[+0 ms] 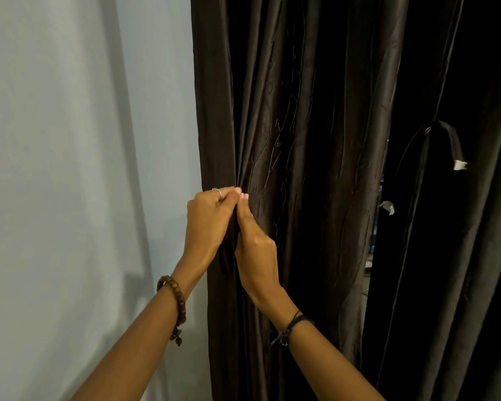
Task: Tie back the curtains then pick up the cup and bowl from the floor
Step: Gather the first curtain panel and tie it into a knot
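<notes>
A dark brown curtain (295, 117) hangs in deep folds against a pale wall (70, 140), its left edge running down beside that wall. Both hands meet at this left edge, at mid-height of the view.

The left hand (207, 224) has its fingers curled and pinches a gathered fold of the curtain at the fingertips; a thin ring (217, 191) sits on one finger. A brown beaded bracelet (174, 302) circles the left wrist.

The right hand (256, 250) lies just beside the left, touching it at the fingertips, with thumb and fingers closed on the same fold of cloth. A dark cord band (292, 325) is tied round the right wrist.

A second curtain panel (460, 256) hangs to the right, with a narrow gap between the two panels. A dark fabric strap (453, 140) loops over near the top of that panel, ending in a small white tag (460, 165). Another white tag (388, 207) shows at the gap.

Cup and bowl are out of view.
</notes>
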